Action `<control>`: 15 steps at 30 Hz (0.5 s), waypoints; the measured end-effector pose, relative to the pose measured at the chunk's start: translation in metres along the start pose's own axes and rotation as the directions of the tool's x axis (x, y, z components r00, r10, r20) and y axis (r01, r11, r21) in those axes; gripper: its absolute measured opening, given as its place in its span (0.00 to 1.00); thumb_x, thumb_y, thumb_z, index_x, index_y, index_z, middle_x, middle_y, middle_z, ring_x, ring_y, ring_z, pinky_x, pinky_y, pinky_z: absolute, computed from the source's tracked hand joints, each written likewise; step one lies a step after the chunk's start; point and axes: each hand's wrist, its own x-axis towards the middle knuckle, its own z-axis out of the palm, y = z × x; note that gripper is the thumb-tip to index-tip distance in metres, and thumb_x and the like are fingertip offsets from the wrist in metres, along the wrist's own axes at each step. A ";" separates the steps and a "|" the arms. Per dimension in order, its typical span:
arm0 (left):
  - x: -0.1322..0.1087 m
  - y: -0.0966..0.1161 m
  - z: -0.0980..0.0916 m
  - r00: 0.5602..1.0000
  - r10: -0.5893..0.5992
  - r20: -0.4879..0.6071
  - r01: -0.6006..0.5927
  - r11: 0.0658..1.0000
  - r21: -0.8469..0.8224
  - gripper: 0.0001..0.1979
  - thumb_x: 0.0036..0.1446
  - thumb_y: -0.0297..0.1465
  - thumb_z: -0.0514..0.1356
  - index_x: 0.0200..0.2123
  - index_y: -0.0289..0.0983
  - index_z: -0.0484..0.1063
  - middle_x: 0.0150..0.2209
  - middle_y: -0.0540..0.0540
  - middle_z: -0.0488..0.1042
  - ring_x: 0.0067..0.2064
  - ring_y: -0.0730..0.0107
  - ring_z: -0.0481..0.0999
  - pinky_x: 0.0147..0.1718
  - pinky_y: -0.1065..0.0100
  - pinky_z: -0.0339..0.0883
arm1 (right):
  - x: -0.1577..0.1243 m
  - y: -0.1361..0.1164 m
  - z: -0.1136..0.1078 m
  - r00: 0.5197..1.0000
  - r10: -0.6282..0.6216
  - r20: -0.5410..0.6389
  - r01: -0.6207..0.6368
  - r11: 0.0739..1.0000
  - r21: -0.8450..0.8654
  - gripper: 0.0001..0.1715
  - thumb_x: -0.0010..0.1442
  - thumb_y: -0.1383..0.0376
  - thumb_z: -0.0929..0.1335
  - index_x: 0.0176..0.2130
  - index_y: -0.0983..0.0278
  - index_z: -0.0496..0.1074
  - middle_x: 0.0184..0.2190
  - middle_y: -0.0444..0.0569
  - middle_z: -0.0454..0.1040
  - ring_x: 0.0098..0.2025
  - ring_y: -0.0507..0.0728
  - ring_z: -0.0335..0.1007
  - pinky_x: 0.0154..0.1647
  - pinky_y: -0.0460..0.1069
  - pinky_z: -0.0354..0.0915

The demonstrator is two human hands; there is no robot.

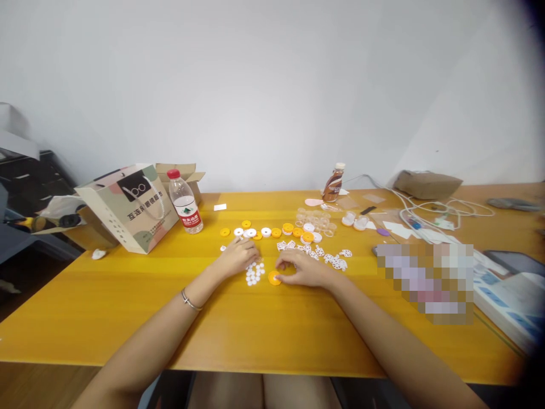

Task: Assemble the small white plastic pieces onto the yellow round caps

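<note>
An orange disc (272, 278) lies flat on the table, and my right hand (303, 267) has its thumb on the disc with the fingers curved at its far edge. Something small and white shows at the thumb tip. My left hand (238, 255) is closed, its fingers curled down at the far edge of a heap of small white round pieces (253, 277); its fingertips are hidden. Beyond both hands runs a row of orange and white discs, among them a white disc (266, 232) and an orange one (276, 232). White openwork pieces (336, 261) lie past my right hand.
Clear rings (315, 220) cluster behind the discs. A water bottle (187, 210) and a paper bag (140, 210) stand left, a brown drink bottle (333, 183) at the back. Cables (419, 207), papers and a power strip (506, 312) lie right. A wall rises behind.
</note>
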 end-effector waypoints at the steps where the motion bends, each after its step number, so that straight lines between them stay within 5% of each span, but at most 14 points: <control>1: 0.000 0.001 -0.001 1.000 -0.010 -0.013 0.010 1.000 -0.014 0.10 0.58 0.32 0.50 0.32 0.37 0.69 0.31 0.48 0.70 0.37 0.70 0.66 0.37 0.67 0.52 | -0.001 0.000 0.000 1.000 0.002 0.008 -0.002 1.000 0.001 0.10 0.48 0.62 0.68 0.33 0.63 0.69 0.30 0.47 0.70 0.33 0.53 0.65 0.35 0.48 0.61; 8: -0.002 0.024 -0.015 0.996 0.027 -0.083 -0.044 0.977 -0.208 0.08 0.57 0.33 0.52 0.32 0.37 0.68 0.31 0.48 0.70 0.36 0.71 0.66 0.36 0.68 0.53 | -0.002 0.003 0.004 0.999 -0.008 0.048 0.008 1.000 0.005 0.19 0.44 0.62 0.70 0.38 0.62 0.68 0.32 0.45 0.69 0.33 0.53 0.64 0.36 0.48 0.61; 15: 0.001 0.044 -0.011 0.984 0.171 -0.057 -0.178 0.974 -0.139 0.11 0.59 0.35 0.48 0.34 0.37 0.68 0.32 0.47 0.70 0.35 0.72 0.65 0.34 0.68 0.52 | 0.000 0.007 0.007 0.998 -0.033 0.055 0.032 0.999 0.019 0.10 0.47 0.63 0.68 0.32 0.63 0.68 0.29 0.44 0.68 0.32 0.52 0.62 0.35 0.46 0.61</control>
